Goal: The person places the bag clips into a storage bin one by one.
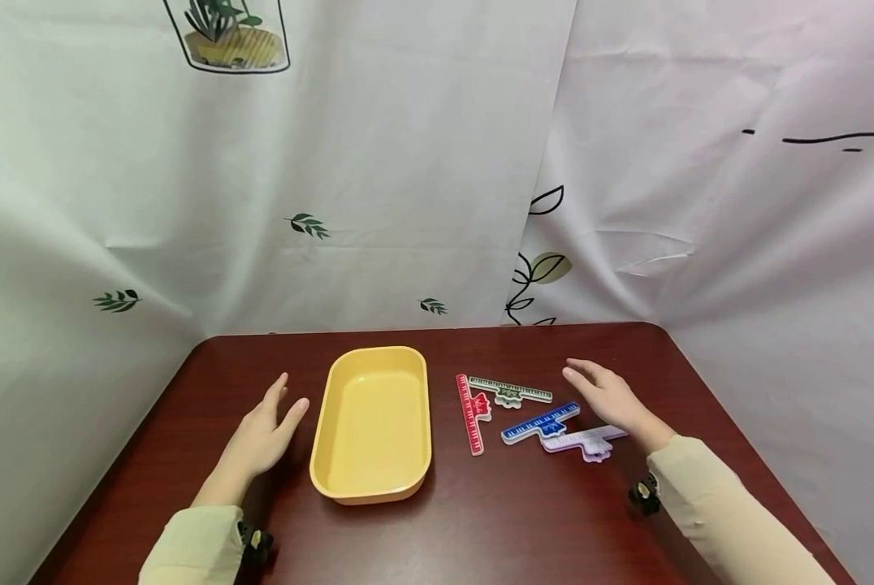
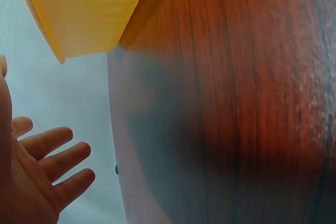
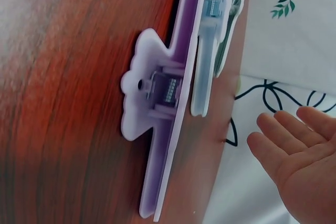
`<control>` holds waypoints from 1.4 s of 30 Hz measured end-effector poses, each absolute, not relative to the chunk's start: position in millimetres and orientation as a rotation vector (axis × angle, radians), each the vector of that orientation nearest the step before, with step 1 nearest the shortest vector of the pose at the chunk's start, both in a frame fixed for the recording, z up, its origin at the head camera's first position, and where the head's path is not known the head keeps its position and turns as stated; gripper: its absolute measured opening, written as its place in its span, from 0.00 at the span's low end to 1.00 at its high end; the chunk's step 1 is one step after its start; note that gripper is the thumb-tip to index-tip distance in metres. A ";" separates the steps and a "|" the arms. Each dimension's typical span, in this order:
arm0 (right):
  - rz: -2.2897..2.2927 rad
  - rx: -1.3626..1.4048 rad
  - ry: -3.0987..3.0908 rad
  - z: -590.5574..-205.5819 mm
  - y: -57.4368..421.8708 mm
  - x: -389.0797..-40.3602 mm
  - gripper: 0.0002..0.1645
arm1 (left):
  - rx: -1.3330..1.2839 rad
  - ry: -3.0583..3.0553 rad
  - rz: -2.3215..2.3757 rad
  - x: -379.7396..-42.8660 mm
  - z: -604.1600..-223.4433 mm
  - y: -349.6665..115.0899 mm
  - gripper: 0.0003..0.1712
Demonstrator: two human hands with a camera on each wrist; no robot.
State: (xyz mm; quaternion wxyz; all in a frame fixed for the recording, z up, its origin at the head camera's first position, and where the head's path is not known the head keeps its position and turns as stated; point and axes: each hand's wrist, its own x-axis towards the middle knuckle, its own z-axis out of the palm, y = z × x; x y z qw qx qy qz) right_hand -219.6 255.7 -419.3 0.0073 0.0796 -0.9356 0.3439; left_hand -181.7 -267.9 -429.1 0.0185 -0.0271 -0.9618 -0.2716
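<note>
Left of a yellow tray point(image 1: 371, 422), my left hand point(image 1: 260, 431) hovers with its fingers extended and the thumb apart. In the left wrist view the left fingers point(image 2: 56, 153) are spread and hold nothing. My right hand point(image 1: 612, 396) hangs over the right side of the table, close above the clips, its fingers extended and holding nothing. Below it lies a purple clip point(image 1: 586, 440), whose spring shows in the right wrist view. A blue clip point(image 1: 541, 422) overlaps its left end. Farther left are a green clip point(image 1: 510, 390) and an upright-lying red clip point(image 1: 471, 414). All have ruler markings.
The dark red wooden table point(image 1: 510, 520) has rounded far corners. A white curtain point(image 1: 408, 162) with leaf prints hangs right behind its far edge and along both sides. Each wrist carries a small black device, such as the left one point(image 1: 256, 543).
</note>
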 end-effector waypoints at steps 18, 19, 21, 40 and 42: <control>1.156 0.317 -2.932 -420.8 238.6 -221.0 0.38 | -0.100 -2.964 -0.869 -182.6 -432.1 -262.1 0.44; 1.158 0.319 -2.933 -421.3 237.7 -220.9 0.38 | -0.101 -2.961 -0.874 -182.5 -432.1 -261.7 0.44; 1.163 0.324 -2.928 -422.1 235.5 -220.7 0.37 | -0.099 -2.958 -0.882 -182.2 -432.2 -261.0 0.44; 1.218 0.360 -2.919 -423.9 208.7 -221.0 0.35 | -0.106 -2.927 -0.974 -185.4 -434.8 -252.1 0.42; 1.229 0.362 -2.920 -424.0 207.4 -220.0 0.35 | -0.105 -2.935 -0.979 -185.8 -434.1 -250.3 0.42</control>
